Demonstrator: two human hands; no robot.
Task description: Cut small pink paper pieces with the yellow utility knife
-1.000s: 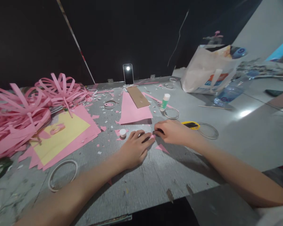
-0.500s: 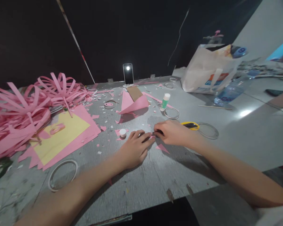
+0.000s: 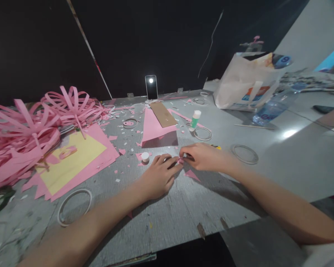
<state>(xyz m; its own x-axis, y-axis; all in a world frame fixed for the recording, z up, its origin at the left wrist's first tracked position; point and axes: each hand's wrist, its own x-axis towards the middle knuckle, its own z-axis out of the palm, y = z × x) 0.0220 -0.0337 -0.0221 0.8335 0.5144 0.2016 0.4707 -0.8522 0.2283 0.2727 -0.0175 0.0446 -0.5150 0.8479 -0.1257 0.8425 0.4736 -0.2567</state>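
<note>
My left hand rests on the grey table, its fingers bent and their tips closed on a small pink paper piece. Just to the right, my right hand is closed in a pinch at the same piece. The yellow end of a utility knife shows behind the right hand, which appears to grip it; the blade is hidden. A loose pink paper triangle lies below the fingertips. Left of my left hand stands a white cap. Beyond the hands, a brown cardboard strip lies on a pink sheet.
A green glue stick stands beside a tape ring. Pink paper-strip loops and a yellow sheet fill the left. A lit phone leans at the back. At right are a white bag and a plastic bottle.
The utility knife's yellow end has shifted left and is mostly hidden behind my right hand. The pink sheet's raised flap has dropped, uncovering more cardboard. My left hand has barely moved.
</note>
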